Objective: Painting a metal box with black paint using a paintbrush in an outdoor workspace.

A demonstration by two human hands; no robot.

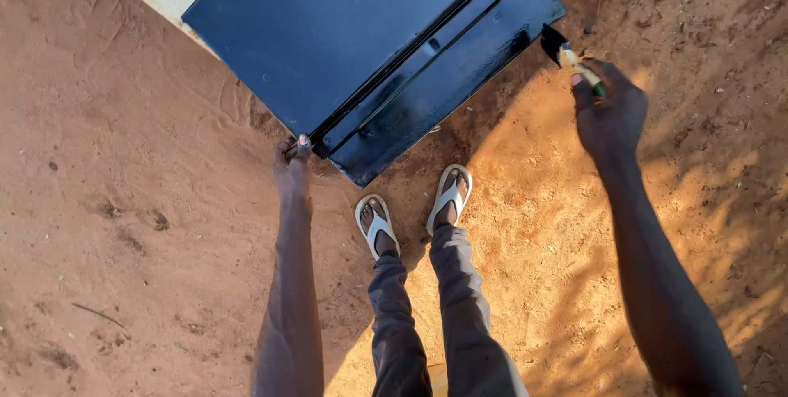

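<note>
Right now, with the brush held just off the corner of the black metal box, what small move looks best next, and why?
Probably bring the paintbrush in the right hand back onto the glossy front edge of the black metal box. The bristles sit just off the box's right corner, not clearly touching it, while the left hand steadies the near corner on the sandy ground.

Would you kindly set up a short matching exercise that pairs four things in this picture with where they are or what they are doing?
Things:
1. left hand
2. right hand
3. paintbrush
4. sandals

States:
A. held with its dark bristles near the glossy black metal box's right corner
B. on the reddish sand, just below the box
C. gripping the box's lower corner
D. closed around a brush handle

Pairs: 1-C, 2-D, 3-A, 4-B
</note>
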